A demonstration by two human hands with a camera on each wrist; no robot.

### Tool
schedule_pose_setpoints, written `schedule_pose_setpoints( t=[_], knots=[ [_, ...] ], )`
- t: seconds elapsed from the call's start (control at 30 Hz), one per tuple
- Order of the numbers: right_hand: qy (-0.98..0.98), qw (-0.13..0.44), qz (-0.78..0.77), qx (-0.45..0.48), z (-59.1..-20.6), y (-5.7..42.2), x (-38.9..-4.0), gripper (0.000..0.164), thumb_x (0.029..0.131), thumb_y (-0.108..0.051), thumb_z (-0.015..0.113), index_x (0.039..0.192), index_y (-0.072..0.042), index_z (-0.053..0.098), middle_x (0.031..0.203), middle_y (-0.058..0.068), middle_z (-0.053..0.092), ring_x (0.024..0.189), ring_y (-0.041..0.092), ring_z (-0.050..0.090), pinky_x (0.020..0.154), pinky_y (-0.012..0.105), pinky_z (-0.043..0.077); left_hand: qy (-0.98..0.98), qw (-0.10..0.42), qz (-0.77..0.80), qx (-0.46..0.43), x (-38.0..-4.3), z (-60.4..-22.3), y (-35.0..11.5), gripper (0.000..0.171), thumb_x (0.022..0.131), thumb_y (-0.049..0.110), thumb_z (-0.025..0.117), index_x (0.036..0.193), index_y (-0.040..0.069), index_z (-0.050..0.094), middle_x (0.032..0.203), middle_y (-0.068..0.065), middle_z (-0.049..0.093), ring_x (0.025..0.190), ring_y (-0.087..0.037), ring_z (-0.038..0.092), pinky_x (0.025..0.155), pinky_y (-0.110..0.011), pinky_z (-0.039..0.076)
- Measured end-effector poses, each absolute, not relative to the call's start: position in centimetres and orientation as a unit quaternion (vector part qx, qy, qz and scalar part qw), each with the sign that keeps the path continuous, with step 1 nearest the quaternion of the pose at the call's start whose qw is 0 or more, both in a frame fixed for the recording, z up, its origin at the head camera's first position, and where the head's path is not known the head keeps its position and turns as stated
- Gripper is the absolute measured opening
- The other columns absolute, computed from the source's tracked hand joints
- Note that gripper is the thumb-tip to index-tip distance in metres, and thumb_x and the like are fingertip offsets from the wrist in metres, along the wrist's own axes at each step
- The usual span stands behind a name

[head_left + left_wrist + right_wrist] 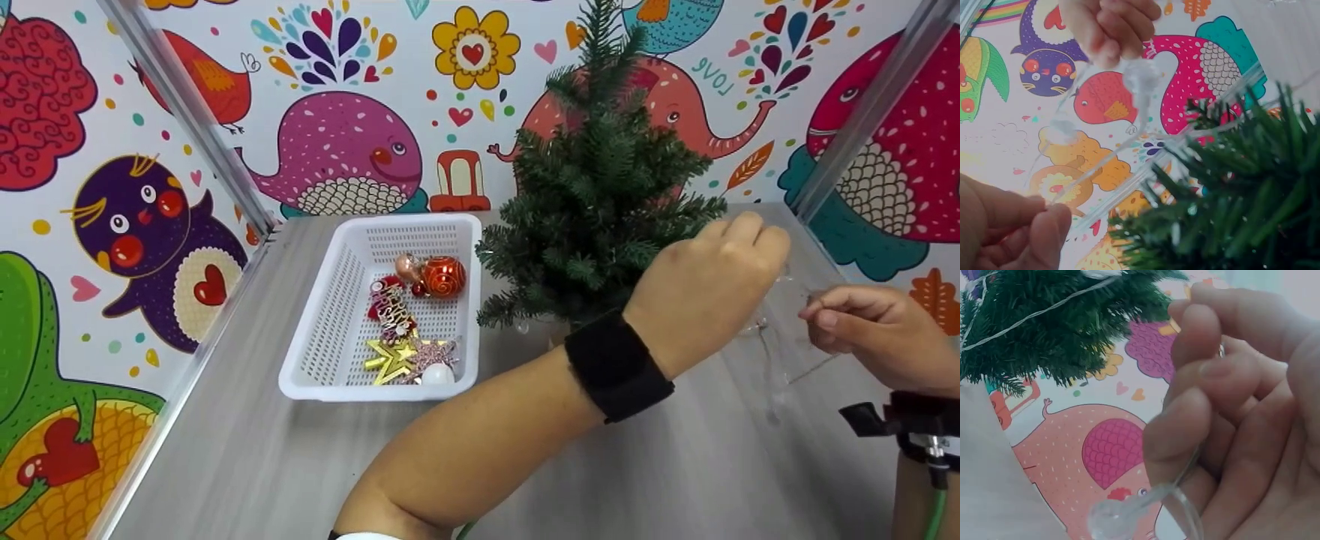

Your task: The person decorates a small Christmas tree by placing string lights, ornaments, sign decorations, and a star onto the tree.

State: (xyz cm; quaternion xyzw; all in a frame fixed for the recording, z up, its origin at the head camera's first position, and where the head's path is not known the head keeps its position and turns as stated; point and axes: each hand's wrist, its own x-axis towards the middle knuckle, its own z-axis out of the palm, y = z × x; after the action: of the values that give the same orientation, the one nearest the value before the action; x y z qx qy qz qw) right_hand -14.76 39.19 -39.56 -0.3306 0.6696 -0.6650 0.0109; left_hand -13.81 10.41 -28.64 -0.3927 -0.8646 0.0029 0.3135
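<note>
A small green artificial Christmas tree (592, 187) stands on the table, a light-coloured wire wound round it in the right wrist view. My left hand (709, 289) is at the tree's right side; in the left wrist view its thumb and finger pinch the thin wire of a clear string light (1112, 154). My right hand (874, 330) is farther right, fingers curled round the same wire. A clear bulb (1112, 520) hangs below those fingers in the right wrist view. In the head view, my left hand's fingertips are hidden behind its back.
A white plastic basket (300, 360) left of the tree holds ornaments: an orange-red bauble (442, 276), a Merry Christmas sign (392, 309), a gold star (390, 361) and a white ball (437, 374). Loose wire (769, 367) trails over the grey table (247, 450). Patterned panels stand behind.
</note>
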Motion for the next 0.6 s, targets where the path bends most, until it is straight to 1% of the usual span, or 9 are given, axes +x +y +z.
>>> schedule_pose_setpoints(
  t=[0.03, 0.1, 0.17, 0.2, 0.3, 0.4, 0.47, 0.5, 0.6],
  knots=[
    [0.621, 0.03, -0.693, -0.365, -39.7, 39.3, -15.0, 0.031, 0.106, 0.019, 0.037, 0.118, 0.017, 0.066, 0.08, 0.012, 0.053, 0.068, 0.024, 0.044, 0.056, 0.036, 0.029, -0.865, 0.314, 0.007, -0.39, -13.9, -28.7, 10.3, 0.027, 0.115, 0.022, 0.046, 0.122, 0.02, 0.072, 0.107, 0.009, 0.069, 0.094, 0.0, 0.066, 0.081, -0.008, 0.053],
    [0.523, 0.066, -0.737, -0.423, -39.6, 39.1, -15.4, 0.032, 0.109, 0.015, 0.033, 0.121, 0.022, 0.061, 0.082, 0.015, 0.049, 0.068, 0.025, 0.039, 0.055, 0.034, 0.027, -0.867, 0.313, 0.017, -0.388, -14.2, -29.0, 10.1, 0.027, 0.115, 0.022, 0.046, 0.12, 0.021, 0.072, 0.107, 0.009, 0.069, 0.096, 0.0, 0.066, 0.081, -0.008, 0.053],
    [0.439, 0.099, -0.766, -0.459, -38.9, 38.4, -15.7, 0.033, 0.111, 0.01, 0.032, 0.123, 0.025, 0.058, 0.085, 0.018, 0.05, 0.068, 0.023, 0.036, 0.054, 0.029, 0.024, -0.867, 0.313, 0.03, -0.386, -14.4, -29.3, 10.1, 0.027, 0.115, 0.02, 0.045, 0.117, 0.022, 0.072, 0.104, 0.009, 0.069, 0.096, -0.001, 0.066, 0.079, -0.009, 0.053],
    [0.405, 0.117, -0.777, -0.467, -38.4, 37.8, -15.8, 0.033, 0.112, 0.007, 0.032, 0.125, 0.025, 0.057, 0.087, 0.02, 0.051, 0.068, 0.023, 0.035, 0.054, 0.027, 0.023, -0.867, 0.316, 0.038, -0.384, -14.5, -29.5, 10.0, 0.028, 0.115, 0.019, 0.044, 0.116, 0.023, 0.072, 0.103, 0.01, 0.068, 0.095, -0.001, 0.066, 0.078, -0.009, 0.053],
    [0.333, 0.157, -0.804, -0.466, -36.4, 36.3, -16.2, 0.036, 0.114, 0.0, 0.033, 0.128, 0.024, 0.057, 0.096, 0.025, 0.061, 0.066, 0.021, 0.034, 0.053, 0.022, 0.02, -0.864, 0.334, 0.059, -0.373, -14.7, -29.9, 10.0, 0.033, 0.115, 0.016, 0.041, 0.107, 0.025, 0.071, 0.095, 0.012, 0.066, 0.089, 0.001, 0.065, 0.069, -0.011, 0.051],
    [0.275, 0.184, -0.83, -0.449, -34.7, 35.3, -17.0, 0.039, 0.116, -0.005, 0.032, 0.126, 0.023, 0.057, 0.094, 0.026, 0.063, 0.06, 0.018, 0.033, 0.048, 0.019, 0.019, -0.859, 0.358, 0.078, -0.358, -14.9, -30.3, 10.0, 0.038, 0.116, 0.015, 0.037, 0.102, 0.028, 0.071, 0.09, 0.014, 0.064, 0.085, 0.001, 0.065, 0.064, -0.013, 0.049],
    [0.23, 0.198, -0.847, -0.437, -33.7, 34.9, -17.6, 0.04, 0.116, -0.007, 0.033, 0.123, 0.025, 0.057, 0.094, 0.03, 0.063, 0.055, 0.015, 0.031, 0.046, 0.018, 0.02, -0.856, 0.363, 0.081, -0.358, -14.9, -30.3, 9.8, 0.04, 0.116, 0.015, 0.036, 0.106, 0.027, 0.073, 0.093, 0.014, 0.067, 0.088, 0.001, 0.066, 0.067, -0.012, 0.05],
    [0.209, 0.203, -0.855, -0.429, -33.2, 34.8, -17.9, 0.04, 0.115, -0.007, 0.034, 0.123, 0.025, 0.056, 0.094, 0.032, 0.062, 0.053, 0.015, 0.03, 0.045, 0.018, 0.021, -0.855, 0.363, 0.079, -0.362, -15.0, -30.2, 9.7, 0.04, 0.116, 0.015, 0.036, 0.11, 0.026, 0.074, 0.096, 0.013, 0.068, 0.091, 0.0, 0.067, 0.07, -0.012, 0.051],
    [0.169, 0.206, -0.892, -0.366, -31.7, 34.7, -18.2, 0.041, 0.116, -0.01, 0.036, 0.121, 0.024, 0.057, 0.101, 0.037, 0.066, 0.053, 0.019, 0.031, 0.047, 0.018, 0.016, -0.846, 0.362, 0.045, -0.388, -15.0, -30.0, 9.1, 0.04, 0.117, 0.014, 0.035, 0.121, 0.022, 0.074, 0.106, 0.01, 0.072, 0.099, -0.002, 0.068, 0.084, -0.01, 0.052]
  ],
)
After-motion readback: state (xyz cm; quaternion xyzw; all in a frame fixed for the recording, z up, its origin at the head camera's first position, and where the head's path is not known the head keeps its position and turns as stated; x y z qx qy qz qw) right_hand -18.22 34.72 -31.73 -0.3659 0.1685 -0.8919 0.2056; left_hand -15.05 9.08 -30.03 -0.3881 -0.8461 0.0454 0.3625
